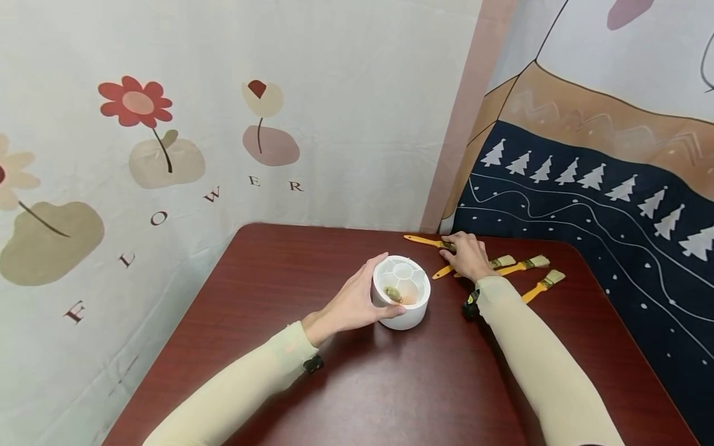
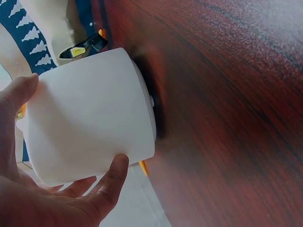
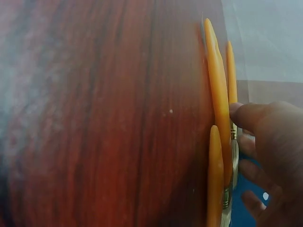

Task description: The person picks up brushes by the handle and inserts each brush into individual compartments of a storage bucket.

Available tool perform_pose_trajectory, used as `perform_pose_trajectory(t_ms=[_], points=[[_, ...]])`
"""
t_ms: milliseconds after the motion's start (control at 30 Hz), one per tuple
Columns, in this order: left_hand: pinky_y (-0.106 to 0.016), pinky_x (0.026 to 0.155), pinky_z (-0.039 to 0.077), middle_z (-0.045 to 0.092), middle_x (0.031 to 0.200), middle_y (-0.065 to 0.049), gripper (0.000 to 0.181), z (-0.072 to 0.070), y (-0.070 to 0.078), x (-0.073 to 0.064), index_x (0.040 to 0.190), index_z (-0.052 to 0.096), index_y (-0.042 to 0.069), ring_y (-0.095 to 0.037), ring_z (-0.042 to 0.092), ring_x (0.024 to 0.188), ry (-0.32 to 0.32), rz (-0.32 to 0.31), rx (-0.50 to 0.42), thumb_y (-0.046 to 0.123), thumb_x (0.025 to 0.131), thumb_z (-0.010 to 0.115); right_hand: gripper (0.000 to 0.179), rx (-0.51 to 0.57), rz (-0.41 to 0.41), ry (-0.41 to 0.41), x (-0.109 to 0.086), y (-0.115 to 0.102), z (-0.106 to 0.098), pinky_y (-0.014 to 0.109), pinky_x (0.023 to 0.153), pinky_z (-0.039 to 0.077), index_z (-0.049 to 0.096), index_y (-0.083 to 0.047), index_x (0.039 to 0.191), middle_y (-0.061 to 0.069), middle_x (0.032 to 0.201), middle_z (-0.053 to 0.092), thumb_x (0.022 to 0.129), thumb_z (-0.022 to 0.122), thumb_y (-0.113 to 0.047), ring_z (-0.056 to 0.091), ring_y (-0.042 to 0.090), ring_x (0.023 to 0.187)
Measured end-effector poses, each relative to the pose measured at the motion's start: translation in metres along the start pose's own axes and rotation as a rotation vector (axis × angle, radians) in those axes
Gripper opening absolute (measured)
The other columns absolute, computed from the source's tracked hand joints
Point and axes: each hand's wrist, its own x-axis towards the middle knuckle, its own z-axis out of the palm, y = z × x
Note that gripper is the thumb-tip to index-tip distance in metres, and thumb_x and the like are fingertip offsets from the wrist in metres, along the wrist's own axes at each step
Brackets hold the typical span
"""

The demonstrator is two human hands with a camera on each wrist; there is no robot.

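Fingers [image 2: 116, 172] of the left hand [image 1: 352, 302] curved along the far side of a white compartmented pot [image 1: 403, 320], while the thumb pressed its near side at the rim; this grip was clamped on the pot. The left forearm, in a cream sleeve [image 1: 262, 368], ran diagonally forward and rightward, with the hand turned sideways. The pot's mouth faced up, a small olive-green piece [image 1: 392, 293] inside; whether its base touched the table [image 1: 284, 272] could not be told. Just right of the pot, the right hand [image 1: 470, 255] hung palm down over several yellow-handled paintbrushes. Its fingertips met the leftmost paintbrush [image 1: 420, 239] near the metal ferrule, thumb on one side, the other fingers a little apart from one another; whether the grip pinched that brush could not be told. A second paintbrush [image 1: 443, 272] passed partly beneath the hand. The right forearm slanted forward and leftward from the lower right, the wrist bent down. Beyond it to the right lay a third paintbrush [image 1: 527, 266] and, nearest the sleeve, a fourth paintbrush [image 1: 543, 287], both with bristles pointing rightward.
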Motion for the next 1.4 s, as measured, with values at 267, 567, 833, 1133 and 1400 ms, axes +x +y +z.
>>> perform_pose_trajectory(t_ms=[267,567,833,1133,1400], points=[[-0.054,0.134,0.049,0.053,0.177,-0.011,0.122,0.003,0.0,0.002,0.183,0.03,0.015,-0.03,0.06,0.159,-0.042,-0.032,-0.008,0.047,0.089,0.102,0.037,-0.006,0.006,0.039,-0.006,0.003,-0.001,0.071,0.126,0.038,0.078,-0.002,0.147,0.028,0.149,0.068,0.116,0.074,-0.021,0.056,0.05,0.142],[-0.055,0.134,0.049,0.053,0.177,-0.011,0.123,0.0,-0.001,-0.001,0.183,0.031,0.014,-0.03,0.06,0.16,-0.038,-0.019,-0.005,0.046,0.089,0.103,0.03,-0.02,-0.1,0.082,-0.009,-0.001,0.002,0.072,0.128,0.038,0.08,0.0,0.137,0.025,0.14,0.077,0.115,0.075,-0.019,0.063,0.048,0.136],[-0.057,0.137,0.046,0.048,0.182,-0.012,0.126,-0.009,-0.001,-0.004,0.184,0.028,0.014,-0.032,0.054,0.166,-0.037,-0.033,0.027,0.046,0.088,0.103,0.03,-0.012,-0.146,0.136,-0.02,-0.005,-0.002,0.07,0.123,0.043,0.076,-0.001,0.139,0.026,0.14,0.079,0.116,0.073,-0.018,0.067,0.047,0.13],[-0.056,0.137,0.046,0.052,0.18,-0.009,0.123,0.001,-0.005,-0.003,0.182,0.032,0.012,-0.03,0.054,0.166,0.018,-0.006,0.019,0.049,0.088,0.102,0.033,0.094,-0.074,0.081,-0.026,-0.015,-0.013,0.066,0.113,0.057,0.073,-0.004,0.144,0.022,0.144,0.077,0.115,0.076,-0.021,0.07,0.042,0.128],[-0.054,0.136,0.047,0.057,0.174,-0.008,0.118,0.003,-0.007,0.0,0.18,0.036,0.011,-0.029,0.058,0.162,0.032,0.023,0.017,0.043,0.088,0.103,0.034,0.229,-0.037,0.082,-0.035,-0.024,-0.022,0.047,0.091,0.072,0.074,-0.006,0.143,0.023,0.144,0.078,0.113,0.08,-0.021,0.073,0.04,0.123]])
